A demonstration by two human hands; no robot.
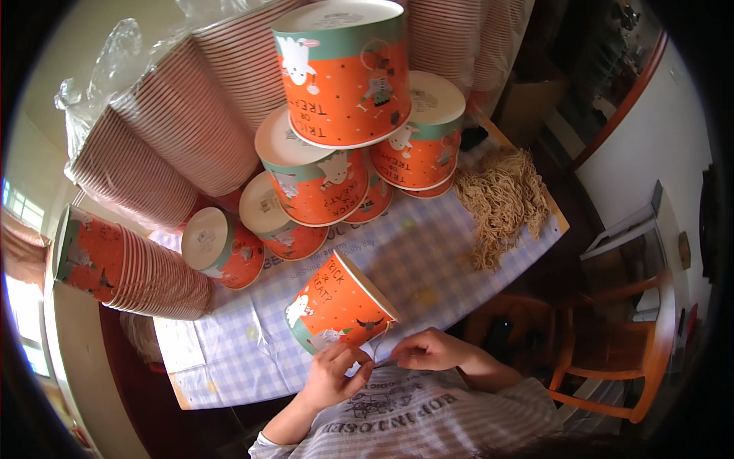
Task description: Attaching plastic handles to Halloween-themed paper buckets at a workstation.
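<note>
An orange paper bucket (342,300) with a green base band and white ghost figures lies tilted on its side at the table's near edge, its rim to the right. A thin beige cord (388,327) hangs at that rim and runs down between my hands. My left hand (336,372) is beside the bucket's green base, fingers curled in; whatever they hold is hidden. Below the rim, my right hand (434,349) has thumb and fingers pinched together at the cord. A pile of loose beige cords (501,203) rests on the table's right side.
Upside-down orange buckets (340,92) are piled at the table's middle and back. Tall nested stacks of buckets (183,115) in clear plastic stand behind. Another nested stack (138,264) leans at the left. A checked cloth (417,260) covers the table; a wooden chair (612,352) stands right.
</note>
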